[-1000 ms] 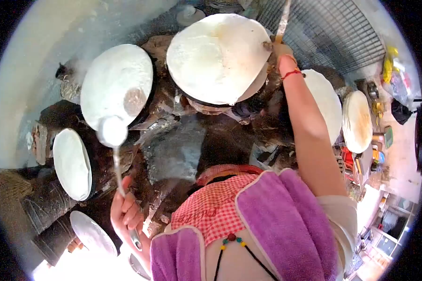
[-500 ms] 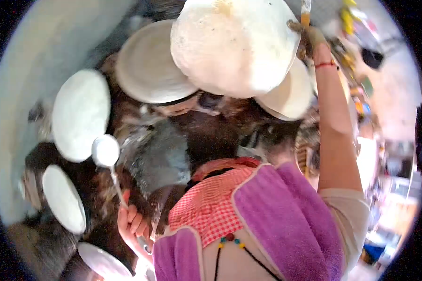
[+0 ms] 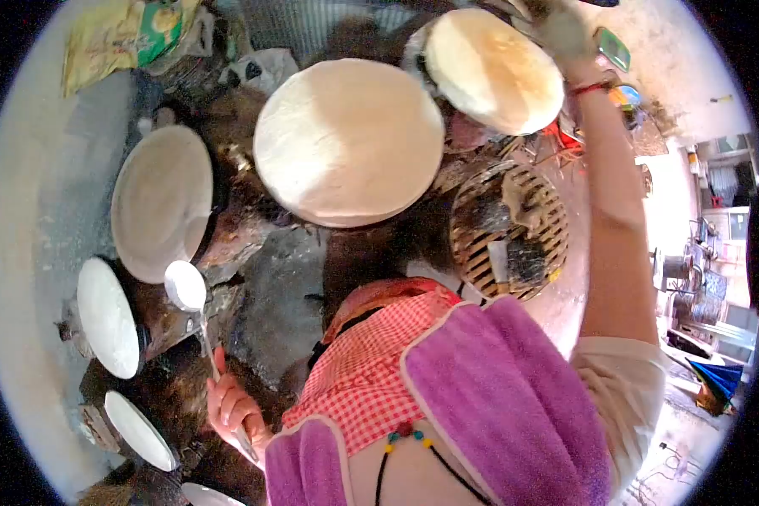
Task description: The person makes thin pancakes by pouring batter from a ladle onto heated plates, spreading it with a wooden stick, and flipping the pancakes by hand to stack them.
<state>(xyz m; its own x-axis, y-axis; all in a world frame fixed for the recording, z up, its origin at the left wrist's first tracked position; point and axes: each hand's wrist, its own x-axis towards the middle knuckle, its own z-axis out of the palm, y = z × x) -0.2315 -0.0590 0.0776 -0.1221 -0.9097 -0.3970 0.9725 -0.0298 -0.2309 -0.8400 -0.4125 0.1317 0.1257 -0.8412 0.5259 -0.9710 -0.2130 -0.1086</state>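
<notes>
Ladle (image 3: 185,287) first: it looks like a light, stiff metal one with a long thin handle. Its bowl shows white, so I'd judge it carries batter that will slop if you tip it. Your left hand (image 3: 232,411) is closed tight round the far end of that handle, below and to the left of the large pale pancake (image 3: 348,142). The bowl stands up from your fist, left of that pancake's lower edge and clear of it. That end grip gives reach but little control; a hold nearer the bowl would likely steady the ladle. Your right hand (image 3: 559,32) is up and to the right of the large pale pancake, at the top edge of a browned pancake (image 3: 493,69). It is blurred there, so I cannot tell how far it is open or whether it grips anything. The browned pancake looks thin, soft and easy to tear
</notes>
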